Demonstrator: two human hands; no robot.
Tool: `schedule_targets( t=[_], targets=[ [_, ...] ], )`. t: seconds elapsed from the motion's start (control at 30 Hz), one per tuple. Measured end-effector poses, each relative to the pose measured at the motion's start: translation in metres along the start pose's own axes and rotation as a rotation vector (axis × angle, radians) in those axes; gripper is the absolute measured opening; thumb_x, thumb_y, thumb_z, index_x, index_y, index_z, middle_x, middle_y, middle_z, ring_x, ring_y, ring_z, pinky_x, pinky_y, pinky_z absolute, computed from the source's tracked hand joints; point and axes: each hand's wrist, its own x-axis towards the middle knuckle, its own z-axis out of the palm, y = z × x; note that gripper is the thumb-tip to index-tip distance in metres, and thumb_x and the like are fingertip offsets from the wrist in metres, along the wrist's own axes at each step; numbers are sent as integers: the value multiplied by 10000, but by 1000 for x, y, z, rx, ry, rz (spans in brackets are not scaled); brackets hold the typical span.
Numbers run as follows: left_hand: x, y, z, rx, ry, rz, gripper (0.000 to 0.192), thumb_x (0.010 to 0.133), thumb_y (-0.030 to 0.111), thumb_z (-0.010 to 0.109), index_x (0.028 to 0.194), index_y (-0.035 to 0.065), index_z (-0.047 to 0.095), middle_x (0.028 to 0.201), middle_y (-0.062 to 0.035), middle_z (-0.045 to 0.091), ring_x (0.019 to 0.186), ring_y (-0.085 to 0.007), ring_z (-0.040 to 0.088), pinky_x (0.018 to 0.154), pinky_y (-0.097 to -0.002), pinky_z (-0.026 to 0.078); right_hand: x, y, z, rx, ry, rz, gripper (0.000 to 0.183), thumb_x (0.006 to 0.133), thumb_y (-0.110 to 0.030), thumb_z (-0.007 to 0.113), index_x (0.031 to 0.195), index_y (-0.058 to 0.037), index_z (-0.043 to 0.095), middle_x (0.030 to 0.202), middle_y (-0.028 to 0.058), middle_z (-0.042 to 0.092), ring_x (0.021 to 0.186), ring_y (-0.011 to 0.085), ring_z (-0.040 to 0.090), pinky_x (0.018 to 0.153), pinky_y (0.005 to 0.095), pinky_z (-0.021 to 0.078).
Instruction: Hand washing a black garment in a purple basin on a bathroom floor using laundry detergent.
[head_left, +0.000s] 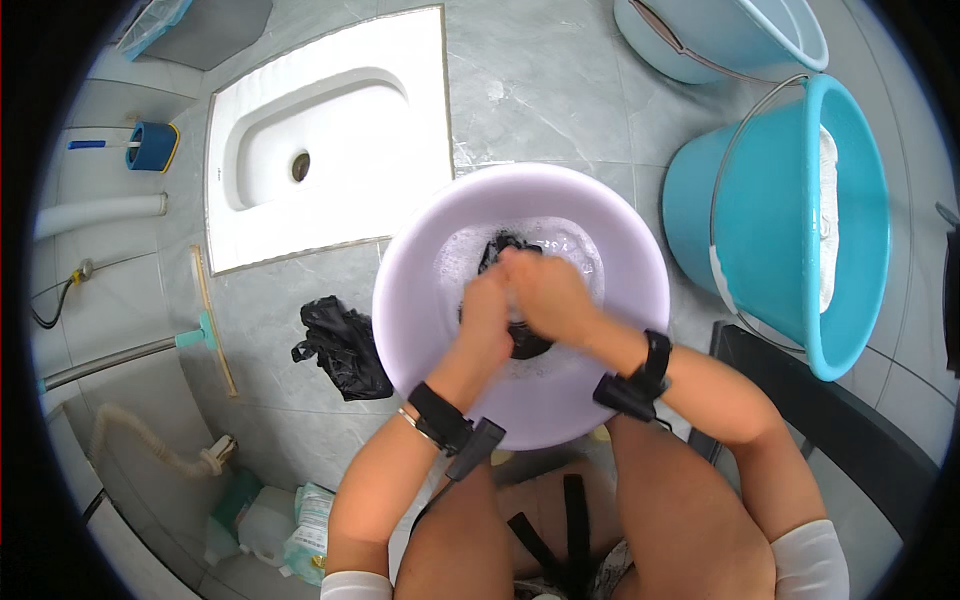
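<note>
A round lilac plastic basin (420, 225) stands on the floor before me, with soapy water (457, 251) in its bottom. My left hand (487, 315) and my right hand (551, 292) meet over the water, both shut on a wet black cloth (531, 341). Part of the cloth shows above my fingers and part hangs below them into the suds. The hands are somewhat blurred, and the fingers hide the middle of the cloth. Black bands with small devices are strapped round both wrists.
A white squat toilet (337, 157) is set in the floor at upper left. Left of the basin lies a black plastic bag (337, 352). Turquoise buckets (750, 195) stand at right, one holding white cloth (827, 217). A squeegee (199, 330) and bottles (266, 521) are at left.
</note>
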Motion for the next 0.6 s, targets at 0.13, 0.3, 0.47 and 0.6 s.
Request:
schedule_targets(
  t=[0.13,0.3,0.47,0.6],
  targets=[
    [2,-2,-4,19,29,-19,197,870,251,459,792,80,516,725,-55,554,659,-182,553,583,-334,451,9,20,-5,-42,48,-126,292,900,-213,382,805,11,544,567,144,575,496,326,574,437,424,462],
    [-7,13,7,-252,104,-28,196,870,237,447,782,81,527,671,-48,519,522,-160,486,429,-294,373,-1,-16,-8,-219,-3,-289,230,871,-198,417,761,-25,520,579,134,571,503,291,582,415,398,454],
    [-2,6,-2,142,-90,-17,209,862,244,465,873,57,558,726,-66,582,680,-197,583,653,-348,486,15,28,-4,-197,112,-175,183,826,-159,478,727,-11,523,532,118,551,458,293,567,407,394,449],
    [-16,18,20,-227,104,-121,196,864,237,464,818,66,548,614,-37,509,429,-133,433,431,-266,364,-6,-17,-12,49,96,-290,148,776,-157,528,700,-32,508,539,115,559,468,301,572,422,401,461]
  ],
)
